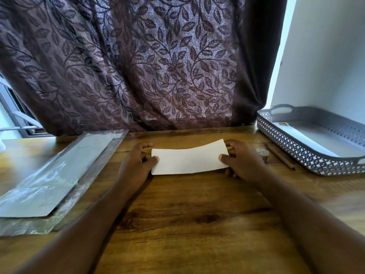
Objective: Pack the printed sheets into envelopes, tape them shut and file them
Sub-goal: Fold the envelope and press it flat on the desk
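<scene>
Wooden table (pixel 187 204): white, seemingly folded sheet (pixel 189 158)

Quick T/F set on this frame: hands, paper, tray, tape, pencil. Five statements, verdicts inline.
1. The left hand and right hand pinch the white paper at its short ends. True.
2. The grey tray sits on the left side of the table. False: it is on the right side.
3. The tape roll lies inside the tray. False: it lies on the table, between the right hand and the tray.
4. A pencil lies on the table beside the tray. True.
5. A plastic-wrapped pack lies left of the hands. True.
</scene>
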### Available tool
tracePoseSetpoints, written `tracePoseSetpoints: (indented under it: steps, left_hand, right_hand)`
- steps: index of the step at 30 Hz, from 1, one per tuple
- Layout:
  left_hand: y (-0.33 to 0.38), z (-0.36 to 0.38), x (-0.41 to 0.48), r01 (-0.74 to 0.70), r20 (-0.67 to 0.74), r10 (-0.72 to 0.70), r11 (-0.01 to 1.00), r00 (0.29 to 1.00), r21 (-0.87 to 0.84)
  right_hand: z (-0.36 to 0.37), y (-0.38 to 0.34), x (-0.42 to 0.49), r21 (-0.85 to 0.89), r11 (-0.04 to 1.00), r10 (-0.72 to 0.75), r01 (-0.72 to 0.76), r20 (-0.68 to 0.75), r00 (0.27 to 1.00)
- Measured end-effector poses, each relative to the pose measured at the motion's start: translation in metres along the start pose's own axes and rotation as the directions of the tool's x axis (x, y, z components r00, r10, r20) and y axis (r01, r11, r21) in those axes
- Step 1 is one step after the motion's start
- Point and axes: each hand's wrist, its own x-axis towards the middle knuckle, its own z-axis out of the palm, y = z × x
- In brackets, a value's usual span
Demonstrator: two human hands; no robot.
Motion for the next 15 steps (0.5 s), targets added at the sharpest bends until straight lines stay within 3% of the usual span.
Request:
tracePoseSetpoints:
  steps: [3,11,15]
  left_hand:
    - [0.0020,0.0008,-0.0030,-0.049,0.004,0.049,0.993,0.999,0.105]
    - [-0.0046,0.0047,-0.0030,-0.077,-0.034,0.089,0.959,0.995,0.272]
    - [-0.0067,0.0059,0.0011,-0.119,-0.061,0.151,0.925,0.987,0.362]
  right_hand:
    - [0.0020,-0.0035,-0.0008,-0.225,0.972,-0.074,0.069,-0.015,0.997]
    - [0.0074,0.0020,-0.0004,-0.425,0.903,-0.068,0.063,0.002,0.998]
    - [0.0089,0.0042,0.0029,-0.348,0.934,-0.116,0.084,-0.070,0.991]
